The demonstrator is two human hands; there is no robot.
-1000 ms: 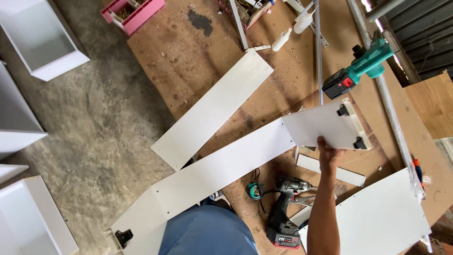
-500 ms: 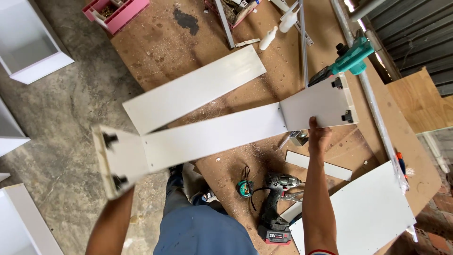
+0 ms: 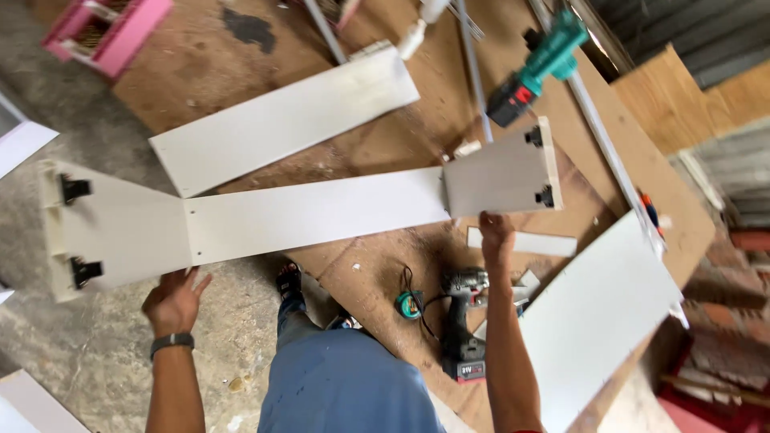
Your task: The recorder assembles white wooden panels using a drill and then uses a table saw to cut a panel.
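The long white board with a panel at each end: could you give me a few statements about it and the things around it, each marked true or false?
1. Both hands are at the long white board. True: the left hand is under the left end panel, the right hand under the right end panel.
2. A dark drill lies on the brown sheet below the board. True.
3. The pink crate sits on the board. False: it is on the floor at the top left.
4. The left wrist is bare. False: it wears a dark wristband.
5. A teal drill lies near the right end. True.
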